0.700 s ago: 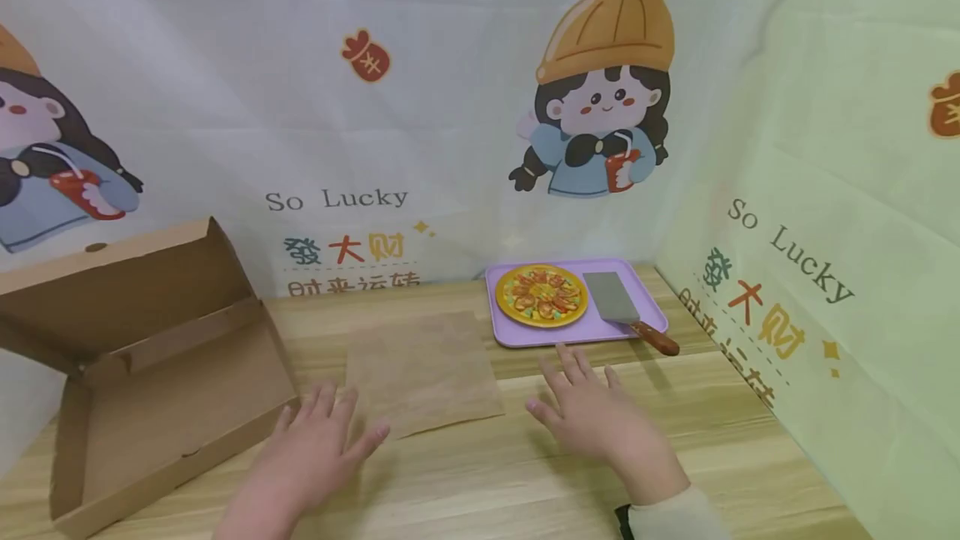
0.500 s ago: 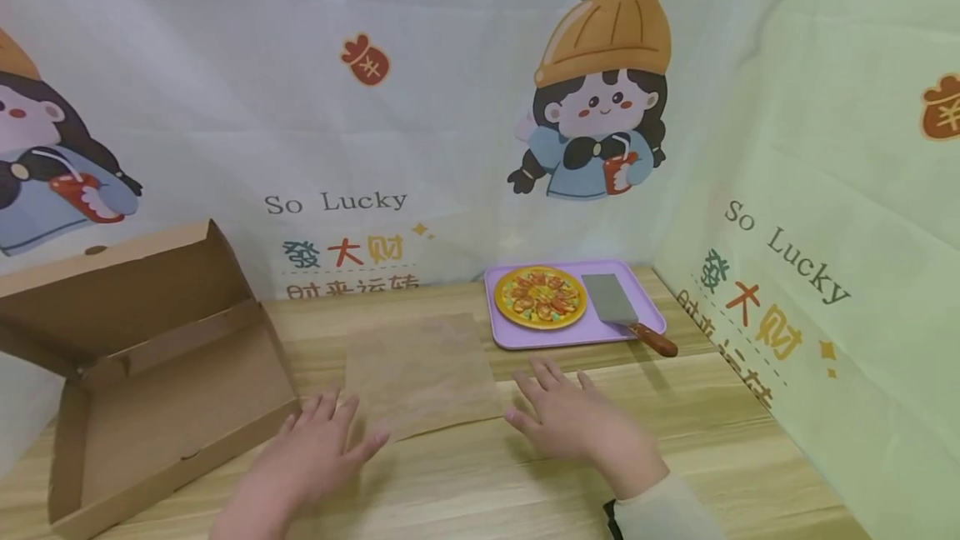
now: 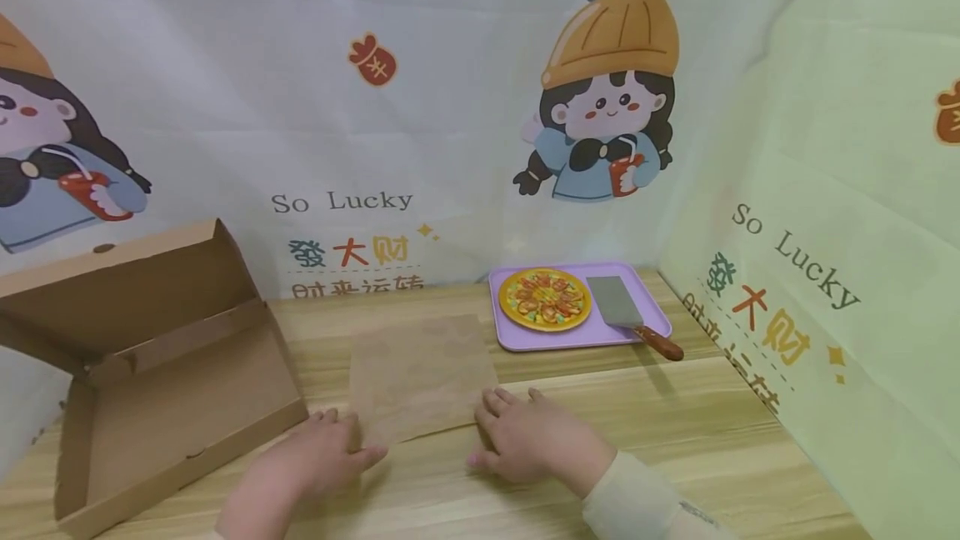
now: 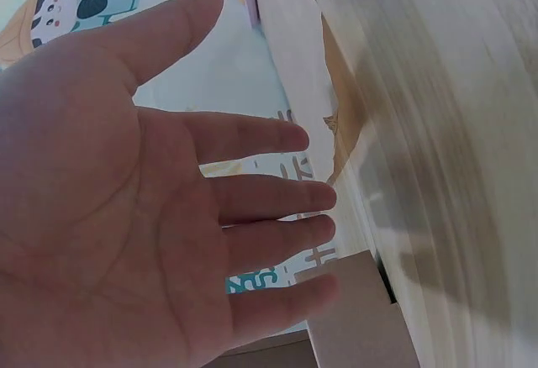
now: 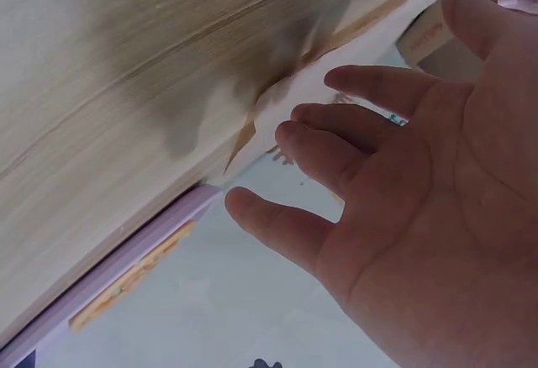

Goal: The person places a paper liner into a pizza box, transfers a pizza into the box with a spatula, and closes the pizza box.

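A thin sheet of brown paper (image 3: 420, 377) lies flat on the wooden table between my hands. Near its front left corner is my left hand (image 3: 318, 457), palm down with spread fingers. The left wrist view shows that palm (image 4: 109, 208) bare, its fingers fairly straight and holding nothing. My right hand (image 3: 532, 440) is at the sheet's front right corner, fingertips over the edge. In the right wrist view its palm (image 5: 437, 191) holds nothing and the fingers are slightly bent. Whether these fingertips touch the paper, I cannot tell.
An open cardboard box (image 3: 187, 398) stands on the left, lid raised. At the back right, a purple tray (image 3: 517, 338) bears a pizza (image 3: 545, 299) and a spatula (image 3: 617, 302), whose wooden handle overhangs the front rim. Printed cloth (image 3: 450, 107) hangs behind the table (image 3: 675, 457).
My right hand has moved left and nearer me, from in front of the tray to the paper's front right corner. The left hand has come slightly nearer, its fingers lower.
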Available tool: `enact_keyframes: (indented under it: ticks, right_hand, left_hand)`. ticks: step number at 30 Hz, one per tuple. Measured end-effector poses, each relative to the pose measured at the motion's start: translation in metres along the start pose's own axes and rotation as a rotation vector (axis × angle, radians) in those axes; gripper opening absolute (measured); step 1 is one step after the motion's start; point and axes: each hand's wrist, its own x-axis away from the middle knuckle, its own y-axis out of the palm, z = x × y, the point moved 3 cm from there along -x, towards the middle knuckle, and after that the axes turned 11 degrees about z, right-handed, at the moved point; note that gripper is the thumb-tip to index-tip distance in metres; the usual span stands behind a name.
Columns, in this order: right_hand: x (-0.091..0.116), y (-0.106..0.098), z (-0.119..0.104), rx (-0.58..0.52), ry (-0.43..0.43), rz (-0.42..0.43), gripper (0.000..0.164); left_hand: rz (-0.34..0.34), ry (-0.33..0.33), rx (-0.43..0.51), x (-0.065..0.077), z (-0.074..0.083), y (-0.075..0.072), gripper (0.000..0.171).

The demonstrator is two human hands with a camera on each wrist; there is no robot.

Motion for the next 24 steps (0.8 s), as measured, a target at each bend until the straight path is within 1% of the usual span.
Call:
enact_keyframes:
  ticks: [2, 5, 8, 11, 15, 20, 22, 24]
  right_hand:
    - [0.0, 0.0, -0.002, 0.01, 0.002, 0.001, 0.081]
    - [-0.001, 0.002, -0.002, 0.024, 0.008, -0.007, 0.083]
    - [-0.003, 0.004, -0.001, 0.021, 0.015, -0.012, 0.085]
    - [-0.005, 0.005, 0.0, 0.002, 0.024, -0.007, 0.084]
    - [-0.008, 0.007, 0.001, -0.024, 0.037, 0.003, 0.085]
    - [-0.011, 0.009, 0.0, -0.021, 0.036, 0.021, 0.091]
    - [-0.012, 0.009, -0.001, -0.02, 0.032, 0.027, 0.087]
    - [-0.012, 0.007, -0.001, -0.029, 0.026, 0.038, 0.078]
  left_hand:
    - [-0.01, 0.0, 0.018, -0.001, 0.002, 0.001, 0.078]
    - [-0.011, 0.017, 0.031, -0.001, 0.004, 0.002, 0.059]
    - [-0.002, 0.021, 0.025, -0.002, 0.006, 0.003, 0.046]
    - [0.005, 0.022, 0.003, -0.003, 0.006, 0.005, 0.045]
    - [0.004, 0.016, -0.014, -0.005, 0.007, 0.006, 0.048]
    - [-0.002, 0.001, -0.001, -0.006, 0.008, 0.006, 0.049]
    - [-0.007, -0.005, 0.003, -0.006, 0.008, 0.007, 0.048]
    - [-0.013, -0.01, 0.007, -0.006, 0.008, 0.008, 0.048]
